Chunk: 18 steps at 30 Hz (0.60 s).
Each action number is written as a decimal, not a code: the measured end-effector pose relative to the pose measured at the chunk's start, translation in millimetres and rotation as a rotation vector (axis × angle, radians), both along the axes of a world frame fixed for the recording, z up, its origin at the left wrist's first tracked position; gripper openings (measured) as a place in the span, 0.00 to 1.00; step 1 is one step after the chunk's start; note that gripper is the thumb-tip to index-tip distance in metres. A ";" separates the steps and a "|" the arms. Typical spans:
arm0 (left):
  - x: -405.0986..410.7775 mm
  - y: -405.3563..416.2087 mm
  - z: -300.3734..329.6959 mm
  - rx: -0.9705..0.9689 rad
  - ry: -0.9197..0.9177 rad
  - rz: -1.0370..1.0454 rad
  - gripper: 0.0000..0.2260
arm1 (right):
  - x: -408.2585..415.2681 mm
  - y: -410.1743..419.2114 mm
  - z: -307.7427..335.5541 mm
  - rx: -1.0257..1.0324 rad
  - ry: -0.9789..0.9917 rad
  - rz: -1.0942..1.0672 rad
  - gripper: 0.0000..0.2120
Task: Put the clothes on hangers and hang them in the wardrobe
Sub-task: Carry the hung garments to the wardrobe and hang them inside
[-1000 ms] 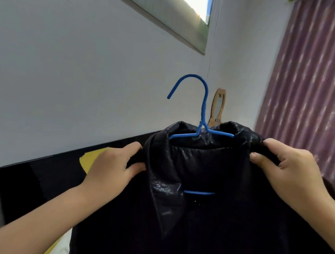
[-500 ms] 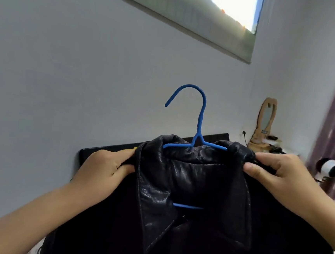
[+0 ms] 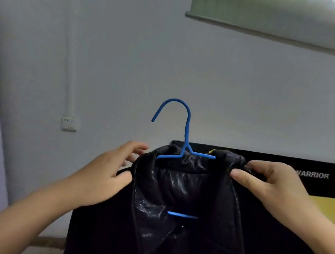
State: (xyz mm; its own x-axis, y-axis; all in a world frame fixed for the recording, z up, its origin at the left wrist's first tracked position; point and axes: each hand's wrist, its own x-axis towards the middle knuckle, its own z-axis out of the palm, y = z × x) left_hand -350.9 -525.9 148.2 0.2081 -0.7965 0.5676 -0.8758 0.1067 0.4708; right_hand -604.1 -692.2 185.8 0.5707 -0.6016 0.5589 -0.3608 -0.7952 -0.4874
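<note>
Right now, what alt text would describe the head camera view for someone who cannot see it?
Two hands hold up a black jacket on a blue hanger; right hand pinches its shoulder, left hand touches the other.

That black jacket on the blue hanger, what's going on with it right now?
A person is holding up a black jacket that already sits on a blue hanger, its hook free above the collar. The right hand pinches one shoulder. The left hand is at the other shoulder, thumb against it and fingers spread. No wardrobe is in view, so the jacket is not yet hung.
</note>
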 end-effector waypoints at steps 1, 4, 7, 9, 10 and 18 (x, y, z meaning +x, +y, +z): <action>-2.4 15.8 1.5 -0.017 -0.003 0.021 0.17 | 7.2 11.0 -0.9 -0.004 0.010 0.035 0.21; -6.8 56.2 0.1 -0.038 -0.108 0.100 0.18 | 30.6 49.0 -2.6 0.006 0.018 0.137 0.29; -2.8 93.0 -4.4 -0.092 -0.131 0.227 0.18 | 54.9 86.4 -3.9 0.012 0.021 0.211 0.29; 7.5 125.6 -4.9 -0.157 -0.139 0.318 0.14 | 74.7 115.7 -5.0 0.025 0.042 0.276 0.22; 13.5 143.0 -4.8 -0.176 -0.141 0.362 0.11 | 85.1 130.0 -6.2 0.031 0.057 0.312 0.18; 63.6 286.4 -8.2 -0.242 -0.150 0.610 0.10 | 162.8 234.7 -5.4 0.077 0.266 0.611 0.13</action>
